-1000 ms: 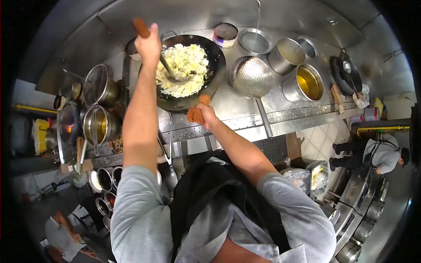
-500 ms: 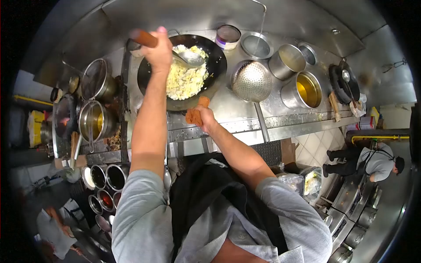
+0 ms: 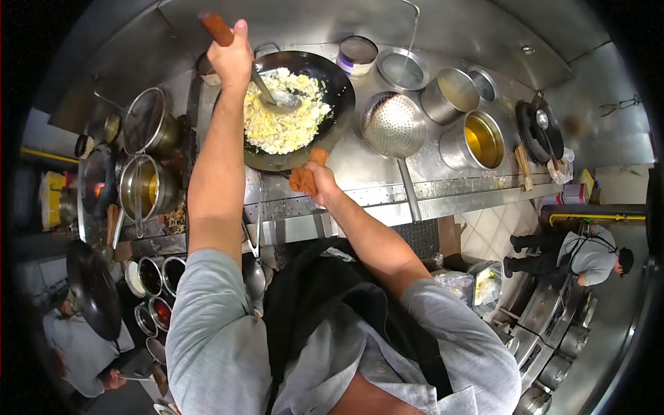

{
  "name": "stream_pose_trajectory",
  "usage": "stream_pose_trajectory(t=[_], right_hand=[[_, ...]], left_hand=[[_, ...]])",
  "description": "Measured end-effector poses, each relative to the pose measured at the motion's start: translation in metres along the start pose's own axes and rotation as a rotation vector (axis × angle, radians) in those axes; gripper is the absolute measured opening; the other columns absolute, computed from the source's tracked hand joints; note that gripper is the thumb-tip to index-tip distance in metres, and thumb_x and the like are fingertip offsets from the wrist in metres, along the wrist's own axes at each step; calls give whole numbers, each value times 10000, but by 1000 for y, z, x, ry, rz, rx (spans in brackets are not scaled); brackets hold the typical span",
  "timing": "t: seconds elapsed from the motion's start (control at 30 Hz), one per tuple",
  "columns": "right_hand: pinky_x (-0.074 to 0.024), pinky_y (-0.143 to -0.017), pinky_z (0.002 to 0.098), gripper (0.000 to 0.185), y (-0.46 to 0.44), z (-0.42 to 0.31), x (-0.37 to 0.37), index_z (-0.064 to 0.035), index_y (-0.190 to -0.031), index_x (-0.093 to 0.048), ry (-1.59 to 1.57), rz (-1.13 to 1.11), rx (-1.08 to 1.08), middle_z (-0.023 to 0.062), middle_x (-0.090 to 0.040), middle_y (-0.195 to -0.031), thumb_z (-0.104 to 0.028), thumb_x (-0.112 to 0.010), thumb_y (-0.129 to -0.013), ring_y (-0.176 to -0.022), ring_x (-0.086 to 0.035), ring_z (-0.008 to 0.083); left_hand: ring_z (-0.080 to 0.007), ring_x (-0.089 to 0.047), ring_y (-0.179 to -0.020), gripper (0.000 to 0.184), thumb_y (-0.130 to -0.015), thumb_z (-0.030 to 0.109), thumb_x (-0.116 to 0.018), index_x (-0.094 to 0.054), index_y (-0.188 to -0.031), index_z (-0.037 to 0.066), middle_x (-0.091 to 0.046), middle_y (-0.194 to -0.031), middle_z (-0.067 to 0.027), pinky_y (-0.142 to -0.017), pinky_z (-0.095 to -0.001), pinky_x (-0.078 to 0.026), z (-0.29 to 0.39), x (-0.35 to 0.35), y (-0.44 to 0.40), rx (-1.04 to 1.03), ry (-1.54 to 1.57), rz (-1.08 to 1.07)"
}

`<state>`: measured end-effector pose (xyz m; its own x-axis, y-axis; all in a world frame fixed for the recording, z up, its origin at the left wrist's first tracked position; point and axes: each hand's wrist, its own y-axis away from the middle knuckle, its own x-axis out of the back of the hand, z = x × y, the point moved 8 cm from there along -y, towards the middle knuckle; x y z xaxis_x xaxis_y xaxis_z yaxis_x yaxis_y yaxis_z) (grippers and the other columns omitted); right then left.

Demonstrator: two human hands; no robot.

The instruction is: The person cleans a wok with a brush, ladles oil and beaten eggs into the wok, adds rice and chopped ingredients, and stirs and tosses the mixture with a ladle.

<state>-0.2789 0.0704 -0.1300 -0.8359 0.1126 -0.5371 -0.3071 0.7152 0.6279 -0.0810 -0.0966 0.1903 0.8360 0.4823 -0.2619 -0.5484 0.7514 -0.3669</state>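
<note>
Two hands on the go: left hand (image 3: 232, 63) is wrapped tight around the ladle (image 3: 282, 102) handle, right hand (image 3: 323, 181) is clenched on an orange cloth (image 3: 302, 181) at the near edge of the wok (image 3: 339, 83). White-and-yellow food (image 3: 283, 131) sits in the wok, left of the strainer (image 3: 394, 124). Compared with half a second ago, the ladle's bowl has swung back left onto the food, and that hand's moved left too. Right hand's pretty much unchanged. Also, lower left, a dark pan (image 3: 93, 290) now blocks part of a co-worker (image 3: 79, 353).
</note>
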Motion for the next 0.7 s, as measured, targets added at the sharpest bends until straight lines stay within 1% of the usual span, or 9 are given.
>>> stream_pose_trajectory(t=[0.07,0.13,0.17,0.27,0.37,0.47,0.53,0.57,0.7], right_hand=[[-403,-408,321,252,7,-3,-3,-5,-1022,-603,28,34,-15,113,-674,-894,-223,-540,-913,-637,-634,216],[-519,-557,379,227,14,-6,-7,25,-1033,-562,-16,10,-19,141,-658,-927,-152,-554,-892,-740,-667,257],[-576,-632,408,223,16,-10,-10,41,-1038,-542,-36,-8,-17,155,-651,-944,-117,-560,-882,-791,-683,277],[-580,-658,422,224,22,-11,-13,51,-1045,-539,-104,-22,-45,168,-649,-972,-106,-554,-885,-812,-683,285],[-579,-644,421,221,16,-10,-9,47,-1044,-548,-52,-29,-44,162,-655,-951,-104,-559,-883,-801,-685,285],[-404,-440,312,259,6,-1,1,-28,-1043,-599,39,6,-65,113,-679,-930,-240,-566,-898,-706,-647,218],[-404,-448,315,259,9,-3,-2,-31,-1039,-602,28,-7,-70,108,-680,-931,-244,-565,-897,-717,-649,215],[-404,-451,317,259,11,-5,-6,-32,-1038,-604,22,-18,-70,105,-680,-932,-246,-564,-897,-722,-650,213],[-485,-446,315,217,27,-20,-16,5,-1005,-593,21,-56,-76,131,-675,-888,-172,-586,-880,-696,-680,241]], left_hand=[[-114,-466,-434,298,-949,161,-649,-502,-710,59,-481,-523,-7,-427,-295,-398,10,1,0,-152,64,23],[-108,-501,-452,316,-947,179,-663,-528,-688,58,-521,-539,-7,-436,-281,-402,2,7,15,-284,48,104],[-92,-535,-478,332,-949,205,-667,-561,-669,62,-563,-563,-3,-451,-272,-417,-44,17,10,-391,-210,133],[-84,-510,-461,326,-945,235,-677,-558,-683,82,-535,-556,19,-450,-265,-417,-54,-8,17,-214,-222,-176],[-83,-503,-529,368,-892,293,-741,-605,-679,25,-561,-574,26,-528,-291,-424,-12,-2,3,-88,-316,-164],[-101,-451,-425,363,-927,216,-698,-499,-653,87,-477,-513,13,-424,-307,-377,1,32,-14,-23,-11,-120],[-110,-424,-398,353,-940,166,-669,-450,-670,102,-437,-507,9,-401,-311,-377,-26,46,-4,-33,54,-11],[-112,-398,-386,329,-940,143,-658,-444,-695,92,-425,-509,-5,-403,-307,-376,-37,46,-13,-28,146,-56],[-111,-417,-400,329,-930,150,-669,-449,-690,102,-437,-516,-7,-414,-308,-389,17,25,-14,113,201,-28]])
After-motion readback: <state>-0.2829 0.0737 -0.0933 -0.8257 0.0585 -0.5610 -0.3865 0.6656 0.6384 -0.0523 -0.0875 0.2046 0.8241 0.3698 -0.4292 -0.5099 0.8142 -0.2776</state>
